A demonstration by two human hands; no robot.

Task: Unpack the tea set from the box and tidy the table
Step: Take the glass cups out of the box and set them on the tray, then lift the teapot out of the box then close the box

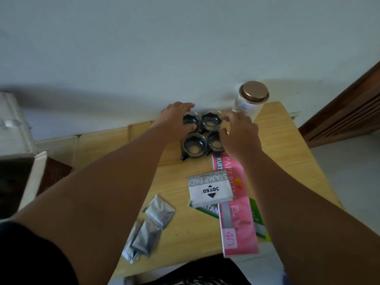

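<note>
— What lies closest to us?

— Our two bare forearms, reaching out from the near edge of the wooden table (pixel 287 161). After them, going down in size: the pink receipt book (pixel 236 202) runs from the near edge toward the middle, lying over a green booklet (pixel 207 210). The grey stamp pad box (pixel 209 189) sits on top of both.

— And left of those?

— Silver foil sachets (pixel 152 225), in a loose pile near the near edge. At the far right corner we see a white jar with a bronze lid (pixel 251 99), upright.

— Where is the tea set?

— Four dark glass cups (pixel 194 145) stand in a tight square by the far edge, touching or nearly so; a dark handle pokes out at the near-left one.

— What are our hands doing?

— Our left hand (pixel 174 118) curls around the far-left cup, fingers over its rim, thumb at its near side. Our right hand (pixel 238 134) spreads loosely over the near-right cup; we cannot tell whether it grips it.

— Anything off the table?

— A white open box (pixel 30 177) at the left, blurred.
</note>
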